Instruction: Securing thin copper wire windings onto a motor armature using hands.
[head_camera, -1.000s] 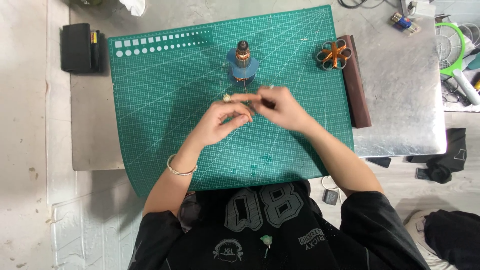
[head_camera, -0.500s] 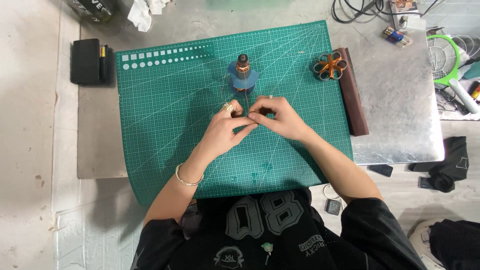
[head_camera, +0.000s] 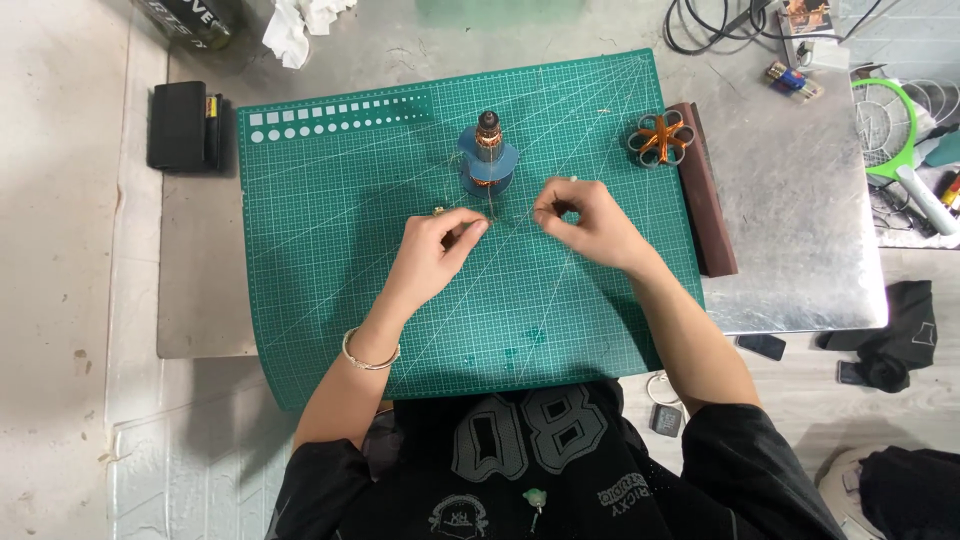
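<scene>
My left hand (head_camera: 437, 245) and my right hand (head_camera: 580, 220) hover over a green cutting mat (head_camera: 330, 250), fingers pinched. A thin copper wire (head_camera: 505, 222) stretches between them, barely visible. It seems to lead up to a small motor armature (head_camera: 488, 155) with blue insulating discs and copper winding, standing upright on the mat just beyond my hands. A bangle sits on my left wrist. The wire's ends are too fine to follow.
A copper wire coil on an orange frame (head_camera: 661, 138) lies at the mat's right edge beside a long brown bar (head_camera: 705, 190). A black case (head_camera: 182, 125) rests at the far left. Crumpled tissue (head_camera: 300, 25), cables and a green racket (head_camera: 890, 120) surround the metal table (head_camera: 800, 230).
My hands were touching in front of the armature; they have drawn apart sideways, left hand to the left and right hand to the right, with the wire stretched between them.
</scene>
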